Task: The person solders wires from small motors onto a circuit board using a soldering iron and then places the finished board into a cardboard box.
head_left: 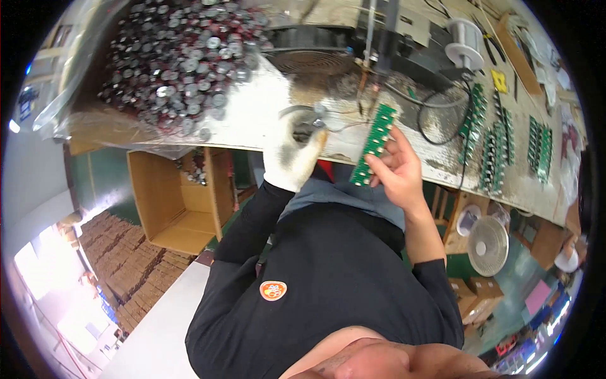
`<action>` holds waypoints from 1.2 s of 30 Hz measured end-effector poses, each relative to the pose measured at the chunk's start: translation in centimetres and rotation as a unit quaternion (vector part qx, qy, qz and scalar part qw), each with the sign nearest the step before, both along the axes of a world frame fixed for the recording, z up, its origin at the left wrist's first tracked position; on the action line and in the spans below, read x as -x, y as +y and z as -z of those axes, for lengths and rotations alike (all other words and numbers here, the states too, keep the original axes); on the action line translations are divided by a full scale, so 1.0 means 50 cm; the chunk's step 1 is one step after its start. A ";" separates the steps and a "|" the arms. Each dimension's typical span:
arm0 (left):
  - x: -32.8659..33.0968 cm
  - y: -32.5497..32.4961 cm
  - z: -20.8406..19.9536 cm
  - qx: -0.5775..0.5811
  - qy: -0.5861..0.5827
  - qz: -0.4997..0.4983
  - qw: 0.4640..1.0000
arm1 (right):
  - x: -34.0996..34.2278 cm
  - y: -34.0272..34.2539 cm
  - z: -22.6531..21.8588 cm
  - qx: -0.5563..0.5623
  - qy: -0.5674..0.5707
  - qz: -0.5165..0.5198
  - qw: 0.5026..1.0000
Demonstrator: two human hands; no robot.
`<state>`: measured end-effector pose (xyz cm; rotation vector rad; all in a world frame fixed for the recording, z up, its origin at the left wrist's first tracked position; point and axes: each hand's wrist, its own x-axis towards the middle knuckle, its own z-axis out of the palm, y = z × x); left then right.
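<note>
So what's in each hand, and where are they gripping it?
The right hand pinches a green circuit board strip near its lower end. The gloved left hand holds a small wired part at its fingertips.

Too small and blurred to tell: the small metal part (pixel 317 115) pinched at the gloved left hand (pixel 290 155). Cut off at the top edge: the heap of round parts (pixel 183 57). Partly hidden behind the right hand's fingers (pixel 382 169): the green circuit strip (pixel 374 144).

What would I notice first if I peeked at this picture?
Probably the big heap of small round metal parts at the upper left of the bench. Next, in the middle, the bare right hand holding a green strip of circuit boards, beside the left hand in a dirty white glove.
</note>
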<state>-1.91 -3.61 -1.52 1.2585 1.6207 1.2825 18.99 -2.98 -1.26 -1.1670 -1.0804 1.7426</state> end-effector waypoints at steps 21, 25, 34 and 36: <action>0.215 0.150 -0.039 0.009 0.455 -0.158 0.876 | 0.009 0.015 0.002 -0.022 0.021 -0.003 1.000; 0.190 0.114 -0.056 -0.088 0.361 -0.123 0.920 | 0.004 0.016 0.003 -0.019 0.019 -0.010 1.000; 0.089 -0.010 0.008 -0.037 0.006 0.046 0.998 | -0.001 0.019 0.001 -0.002 0.019 -0.014 1.000; 0.054 -0.025 0.003 0.026 0.024 0.060 0.998 | -0.002 0.021 -0.003 0.005 0.021 -0.021 1.000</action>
